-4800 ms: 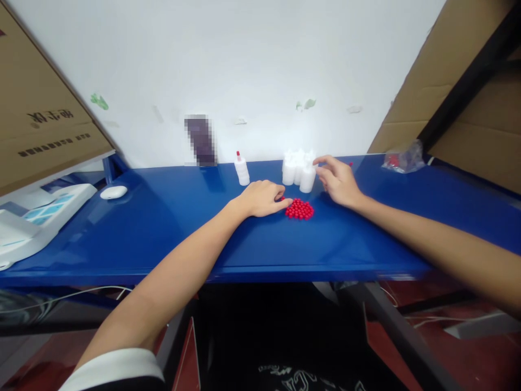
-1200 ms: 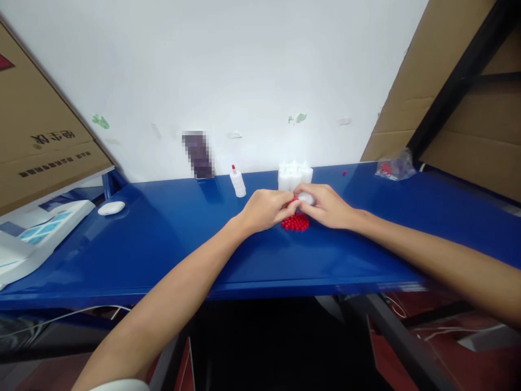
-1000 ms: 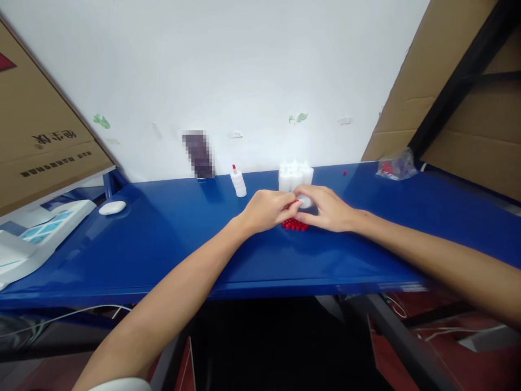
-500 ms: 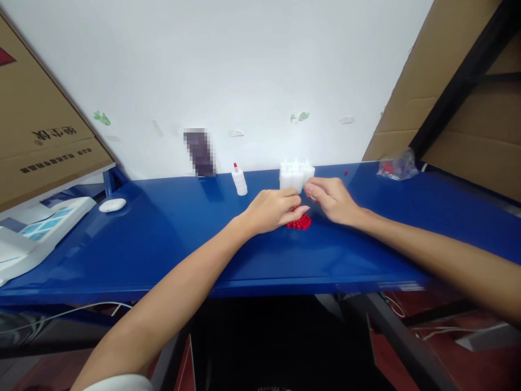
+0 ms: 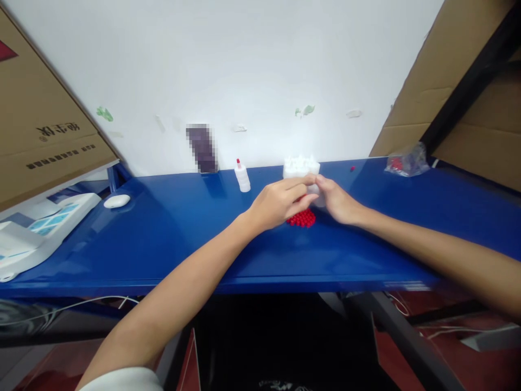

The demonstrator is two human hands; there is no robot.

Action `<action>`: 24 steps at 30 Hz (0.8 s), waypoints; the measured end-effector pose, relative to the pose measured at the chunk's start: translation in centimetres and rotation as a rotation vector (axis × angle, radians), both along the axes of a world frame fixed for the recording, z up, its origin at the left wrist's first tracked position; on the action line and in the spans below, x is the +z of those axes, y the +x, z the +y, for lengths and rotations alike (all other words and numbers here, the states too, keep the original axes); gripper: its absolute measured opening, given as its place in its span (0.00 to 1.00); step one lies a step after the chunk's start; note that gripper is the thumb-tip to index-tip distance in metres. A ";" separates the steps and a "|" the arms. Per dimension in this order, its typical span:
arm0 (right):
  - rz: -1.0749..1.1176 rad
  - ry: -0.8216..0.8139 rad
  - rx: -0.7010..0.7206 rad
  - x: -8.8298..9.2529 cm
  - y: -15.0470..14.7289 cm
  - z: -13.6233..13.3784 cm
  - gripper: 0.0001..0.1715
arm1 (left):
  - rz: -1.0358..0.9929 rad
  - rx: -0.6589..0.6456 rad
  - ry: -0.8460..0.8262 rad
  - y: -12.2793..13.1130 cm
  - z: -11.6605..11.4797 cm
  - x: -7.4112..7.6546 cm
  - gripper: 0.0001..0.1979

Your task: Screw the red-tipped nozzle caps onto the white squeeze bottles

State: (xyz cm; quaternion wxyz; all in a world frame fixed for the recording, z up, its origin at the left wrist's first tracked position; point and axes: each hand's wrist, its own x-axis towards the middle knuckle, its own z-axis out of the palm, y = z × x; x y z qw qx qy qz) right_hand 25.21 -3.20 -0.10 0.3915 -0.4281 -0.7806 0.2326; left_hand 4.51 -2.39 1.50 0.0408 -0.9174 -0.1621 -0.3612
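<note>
My left hand [image 5: 280, 202] is over a pile of small red caps [image 5: 302, 218], its index finger and thumb stretched out and apart. The fingertips meet my right hand [image 5: 338, 201]. A pale, translucent white bottle [image 5: 320, 200] shows partly between the hands, with my right hand curled around it; the right fingers are mostly hidden. Right behind the hands stands a tight group of white bottles [image 5: 300, 167] with pointed tops. To the left, a single white bottle [image 5: 243, 179] with a red tip stands upright on the blue table [image 5: 183, 233].
A dark, blurred-out upright object [image 5: 203, 149] leans at the wall. On the left are a white oval case [image 5: 116, 201] and a white-and-blue device [image 5: 52, 225]. A clear bag [image 5: 409, 162] with red pieces lies back right, and one loose red cap [image 5: 352, 169] sits nearby.
My hands have come together, the left fingers straightening toward the right hand. The pale bottle between them now shows more. The view has shifted slightly.
</note>
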 end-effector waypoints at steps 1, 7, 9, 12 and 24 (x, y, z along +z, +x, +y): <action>0.007 0.003 -0.022 0.1 0.0 0.0 0.40 | -0.021 0.012 -0.003 -0.2 0.4 0.1 0.20; 0.025 -0.017 -0.180 0.9 0.4 0.2 0.34 | -0.046 0.418 -0.030 -3.0 3.6 0.2 0.21; -0.005 -0.023 -0.211 1.0 0.4 0.1 0.33 | 0.052 0.554 -0.113 -3.8 4.3 0.0 0.22; -0.054 -0.013 -0.227 1.2 0.4 -0.1 0.32 | 0.170 0.612 -0.198 -4.3 4.4 -0.1 0.23; 0.028 0.095 -0.069 0.9 0.2 -0.4 0.32 | 0.129 0.395 0.088 -2.4 1.9 0.3 0.22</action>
